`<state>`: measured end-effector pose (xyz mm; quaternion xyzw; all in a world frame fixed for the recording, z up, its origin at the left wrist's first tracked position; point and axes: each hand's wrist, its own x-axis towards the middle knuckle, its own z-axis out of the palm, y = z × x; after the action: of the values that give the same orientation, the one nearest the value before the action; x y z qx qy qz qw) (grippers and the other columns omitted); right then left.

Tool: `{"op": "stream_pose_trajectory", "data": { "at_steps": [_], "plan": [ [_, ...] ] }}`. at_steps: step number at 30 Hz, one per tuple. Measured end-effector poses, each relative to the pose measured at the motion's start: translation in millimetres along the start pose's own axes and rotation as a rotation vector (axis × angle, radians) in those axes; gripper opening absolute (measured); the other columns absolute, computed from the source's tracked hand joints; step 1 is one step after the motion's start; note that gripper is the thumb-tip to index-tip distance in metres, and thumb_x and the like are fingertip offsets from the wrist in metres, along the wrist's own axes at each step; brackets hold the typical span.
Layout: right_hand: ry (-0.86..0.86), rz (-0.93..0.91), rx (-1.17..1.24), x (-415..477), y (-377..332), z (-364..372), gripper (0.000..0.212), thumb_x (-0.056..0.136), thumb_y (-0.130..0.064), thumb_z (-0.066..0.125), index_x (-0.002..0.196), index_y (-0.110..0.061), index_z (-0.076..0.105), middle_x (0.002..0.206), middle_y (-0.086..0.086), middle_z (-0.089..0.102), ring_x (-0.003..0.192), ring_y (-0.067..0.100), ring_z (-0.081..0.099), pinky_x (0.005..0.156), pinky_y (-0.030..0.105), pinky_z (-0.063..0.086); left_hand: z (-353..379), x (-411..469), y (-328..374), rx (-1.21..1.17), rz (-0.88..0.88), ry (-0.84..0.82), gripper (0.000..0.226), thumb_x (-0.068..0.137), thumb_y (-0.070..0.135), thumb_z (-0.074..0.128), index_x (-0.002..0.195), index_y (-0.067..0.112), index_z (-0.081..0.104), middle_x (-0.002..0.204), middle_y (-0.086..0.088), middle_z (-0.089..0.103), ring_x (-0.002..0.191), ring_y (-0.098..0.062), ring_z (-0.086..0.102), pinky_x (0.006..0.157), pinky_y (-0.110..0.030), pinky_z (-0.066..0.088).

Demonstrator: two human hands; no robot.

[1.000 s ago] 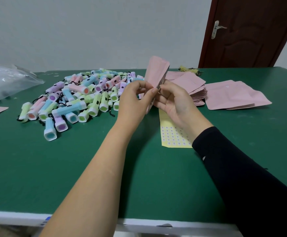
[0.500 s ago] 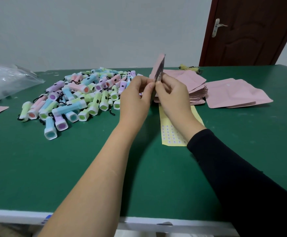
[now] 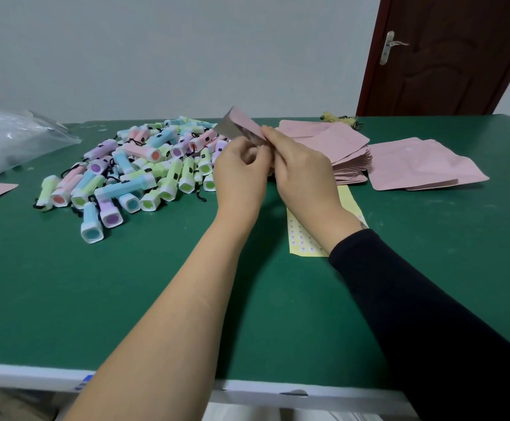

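A pink pouch [image 3: 244,126] is pinched by the left grip [image 3: 241,174] and the right grip [image 3: 304,174], whose fingers are curled onto its lower end, and it is held above the bench [image 3: 126,299]. Its long axis is tilted, with the free end pointed up and away to the left, towards the heap of small torches [image 3: 144,165]. The lower end is hidden behind the fingers. Just right of the grips a stack of pink pouches [image 3: 348,147] is laid, with looser pouches [image 3: 423,165] further right. A yellow sticker sheet [image 3: 302,235] is partly covered by the right wrist. Bare green surface is seen towards the near edge. A clear plastic bag [image 3: 14,141] is cut off far left.
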<state>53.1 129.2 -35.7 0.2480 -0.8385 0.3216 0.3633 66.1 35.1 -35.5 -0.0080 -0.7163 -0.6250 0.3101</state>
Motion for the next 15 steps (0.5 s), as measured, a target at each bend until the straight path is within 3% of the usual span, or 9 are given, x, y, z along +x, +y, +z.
{"op": "stream_pose_trajectory", "data": {
  "at_steps": [3, 7, 11, 13, 15],
  "plan": [
    [-0.024, 0.104, -0.056, -1.3, -1.7, 3.8, 0.044, 0.099, -0.011, 0.044, 0.143, -0.013, 0.046, 0.109, 0.016, 0.070, 0.095, 0.040, 0.061, 0.080, 0.043, 0.044, -2.2, -1.7, 2.3, 0.083, 0.080, -0.020, 0.018, 0.091, 0.008, 0.058, 0.096, 0.017, 0.074, 0.078, 0.012, 0.072, 0.069, 0.001, 0.064, 0.065, -0.016, 0.048],
    [0.024, 0.182, 0.102, -4.2, -7.6, 3.6, 0.039, 0.097, -0.008, 0.042, 0.133, -0.013, 0.055, 0.092, 0.015, 0.071, 0.081, 0.038, 0.060, 0.071, 0.041, 0.044, -2.3, -3.0, 3.5, 0.153, 0.154, -0.036, 0.019, 0.092, 0.014, 0.060, 0.101, 0.019, 0.076, 0.085, 0.009, 0.074, 0.081, -0.007, 0.068, 0.075, -0.027, 0.055],
    [0.043, 0.298, 0.279, -5.5, -5.6, 7.6, 0.031, 0.096, -0.007, 0.041, 0.113, -0.014, 0.066, 0.073, -0.006, 0.061, 0.062, 0.006, 0.052, 0.060, 0.024, 0.040, -2.2, -0.3, 4.3, 0.067, 0.091, -0.049, 0.017, 0.093, 0.009, 0.059, 0.098, 0.014, 0.074, 0.083, 0.013, 0.070, 0.073, 0.004, 0.062, 0.071, -0.012, 0.048],
    [0.033, 0.324, 0.293, -5.7, -6.0, 8.6, 0.028, 0.097, -0.008, 0.041, 0.106, -0.012, 0.067, 0.073, -0.006, 0.060, 0.063, 0.007, 0.051, 0.058, 0.022, 0.036, -3.4, 1.5, 3.5, 0.080, 0.090, -0.068, 0.016, 0.094, 0.007, 0.058, 0.097, 0.014, 0.073, 0.079, 0.015, 0.068, 0.065, 0.007, 0.058, 0.064, -0.008, 0.045],
    [-0.003, 0.320, 0.250, -5.2, -6.3, 8.8, 0.027, 0.098, -0.009, 0.041, 0.106, -0.010, 0.067, 0.079, 0.002, 0.064, 0.072, 0.021, 0.054, 0.062, 0.029, 0.036, -5.1, 3.5, 2.4, 0.114, 0.114, -0.085, 0.016, 0.095, 0.007, 0.058, 0.096, 0.015, 0.072, 0.077, 0.017, 0.066, 0.062, 0.007, 0.057, 0.061, -0.008, 0.044]
  ]
}}
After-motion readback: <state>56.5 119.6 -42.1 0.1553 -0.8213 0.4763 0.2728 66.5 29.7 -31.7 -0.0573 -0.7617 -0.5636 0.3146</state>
